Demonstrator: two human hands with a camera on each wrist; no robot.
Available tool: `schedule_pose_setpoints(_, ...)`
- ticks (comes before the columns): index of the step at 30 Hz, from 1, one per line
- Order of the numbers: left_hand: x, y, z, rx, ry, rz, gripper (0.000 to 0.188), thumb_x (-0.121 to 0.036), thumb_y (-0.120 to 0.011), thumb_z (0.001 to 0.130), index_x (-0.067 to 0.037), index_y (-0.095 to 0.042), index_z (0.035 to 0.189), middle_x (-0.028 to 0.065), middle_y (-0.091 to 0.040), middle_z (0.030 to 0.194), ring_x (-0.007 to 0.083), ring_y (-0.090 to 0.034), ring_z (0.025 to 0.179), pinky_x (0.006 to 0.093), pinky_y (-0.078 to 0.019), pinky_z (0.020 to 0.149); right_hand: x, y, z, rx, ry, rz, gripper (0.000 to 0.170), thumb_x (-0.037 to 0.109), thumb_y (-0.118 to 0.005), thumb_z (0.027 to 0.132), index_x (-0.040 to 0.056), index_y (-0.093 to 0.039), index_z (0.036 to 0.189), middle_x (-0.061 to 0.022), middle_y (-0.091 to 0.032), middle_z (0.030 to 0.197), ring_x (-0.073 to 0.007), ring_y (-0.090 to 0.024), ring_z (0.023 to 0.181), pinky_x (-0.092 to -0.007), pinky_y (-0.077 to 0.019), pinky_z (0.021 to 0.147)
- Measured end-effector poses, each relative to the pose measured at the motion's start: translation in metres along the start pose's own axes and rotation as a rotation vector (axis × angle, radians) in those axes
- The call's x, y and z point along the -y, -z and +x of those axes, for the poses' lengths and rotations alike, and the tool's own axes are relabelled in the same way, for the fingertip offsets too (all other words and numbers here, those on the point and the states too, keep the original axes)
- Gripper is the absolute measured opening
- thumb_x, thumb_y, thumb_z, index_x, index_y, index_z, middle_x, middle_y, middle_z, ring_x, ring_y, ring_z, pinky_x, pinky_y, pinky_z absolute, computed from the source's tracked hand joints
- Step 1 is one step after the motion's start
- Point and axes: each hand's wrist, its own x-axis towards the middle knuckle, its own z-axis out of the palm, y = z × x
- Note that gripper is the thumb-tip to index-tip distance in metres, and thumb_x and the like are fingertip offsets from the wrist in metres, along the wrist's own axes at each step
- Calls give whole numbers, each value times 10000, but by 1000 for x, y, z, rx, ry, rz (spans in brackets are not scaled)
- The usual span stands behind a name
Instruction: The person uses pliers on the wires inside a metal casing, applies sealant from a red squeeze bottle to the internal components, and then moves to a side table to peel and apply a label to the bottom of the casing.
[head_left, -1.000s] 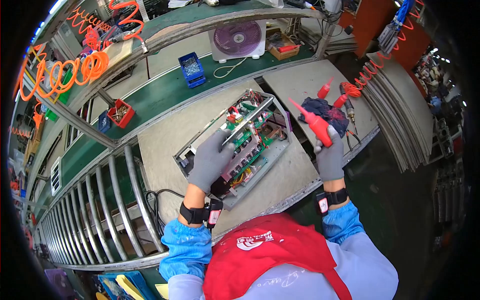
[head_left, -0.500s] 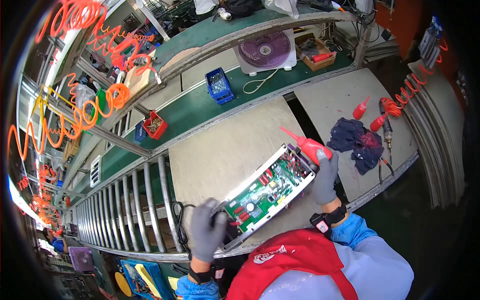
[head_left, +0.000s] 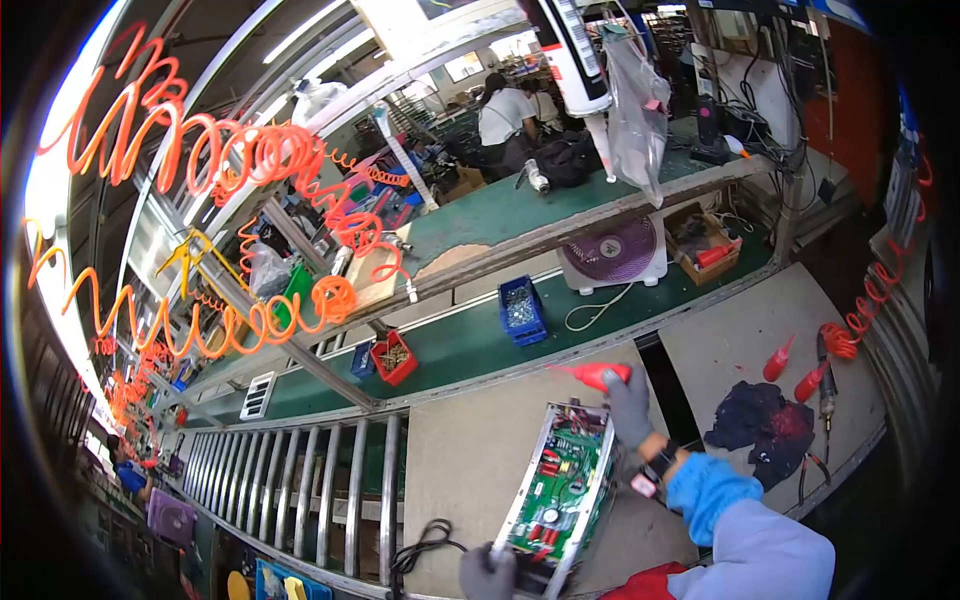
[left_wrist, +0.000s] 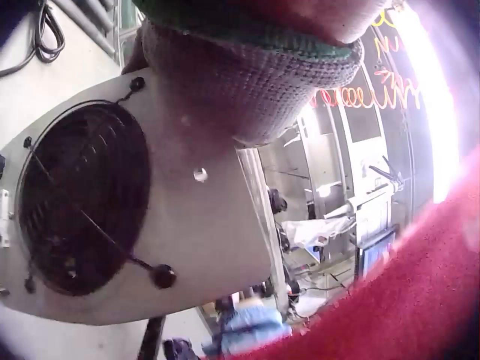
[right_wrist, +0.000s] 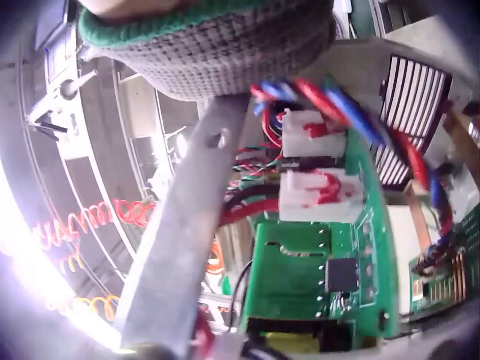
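Observation:
A metal chassis with a green circuit board stands at an angle on the worktop. My gloved left hand grips its near end. In the left wrist view, the glove overlaps the edge of an end panel with a round fan opening. My gloved right hand holds a red squeeze bottle, its long nozzle pointing left, by the chassis's far end. The right wrist view shows that glove over a metal rail, beside white connectors dabbed with red.
Two more red bottles and a dark stained cloth lie on the right-hand board, beside a driver tool. A roller conveyor runs left. Behind are a blue bin, red bin and purple fan.
The chassis has turned, bringing its circuit board side into view. My left hand has shifted from its middle to its near end. The right hand keeps the red bottle. The head view has tipped up.

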Motion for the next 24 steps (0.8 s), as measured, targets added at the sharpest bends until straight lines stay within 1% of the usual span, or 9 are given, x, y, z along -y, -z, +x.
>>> schedule_pose_setpoints(2,23,-29,-30,-5,-134,101,524,-342,-738,874,7,-620,1246,153,-633,1018,253,-603,932,369,-500,830,-18,-19,27,12,115,-143,334,254,-690,905,23,-548,1098,-104,-611,936,-229,-594,830,-384,-499,761)
schedule_pose_setpoints(6,-7,-12,-39,322,16,-252,574,-323,-761,848,-12,-599,1303,142,-630,957,214,-595,899,352,-501,811,4,-10,25,81,188,-230,366,263,-727,885,8,-563,1089,-154,-638,961,-287,-617,852,-412,-497,799)
schedule_pose_setpoints(7,-46,17,-30,457,129,-232,551,-323,-731,875,-9,-595,1306,166,-656,998,244,-619,943,373,-503,862,17,-5,20,80,189,-172,342,248,-718,888,18,-566,1091,-128,-631,949,-243,-607,816,-375,-495,750)
schedule_pose_setpoints(8,-23,5,-15,543,41,-94,617,-354,-720,876,6,-557,1350,156,-696,871,246,-689,791,353,-532,731,35,2,9,71,187,-114,319,233,-709,892,28,-569,1093,-101,-624,936,-199,-597,780,-338,-493,701)
schedule_pose_setpoints(10,1,-9,-9,577,-70,-139,697,-386,-735,858,1,-506,1391,124,-692,835,201,-679,725,337,-526,669,76,21,-19,37,182,-6,276,203,-691,899,48,-576,1096,-48,-609,911,-110,-576,708,-265,-490,602)
schedule_pose_setpoints(13,-1,-6,6,720,-51,-183,649,-386,-732,867,-3,-537,1354,95,-695,824,172,-660,679,330,-519,642,131,45,-62,78,192,-91,319,226,-677,881,53,-567,1126,-46,-600,944,-103,-577,727,-235,-485,588)
schedule_pose_setpoints(15,-3,-5,10,745,-70,-258,639,-402,-728,872,-7,-545,1340,94,-698,818,180,-663,681,333,-520,645,161,49,-91,106,187,-131,368,246,-690,851,53,-564,1138,-40,-591,942,-96,-571,733,-232,-478,592)
schedule_pose_setpoints(19,11,-8,17,799,-164,-307,630,-425,-722,881,-16,-544,1326,127,-716,925,195,-685,757,342,-536,696,174,46,-132,131,264,-257,392,192,-731,832,15,-577,1147,-56,-609,955,-135,-590,860,-291,-508,786)
schedule_pose_setpoints(24,11,-2,34,918,-248,-275,654,-467,-718,877,-19,-520,1312,175,-714,1044,295,-720,908,387,-547,798,173,36,-168,77,472,-496,442,233,-760,802,-3,-593,1136,-100,-629,978,-178,-618,891,-323,-509,813)
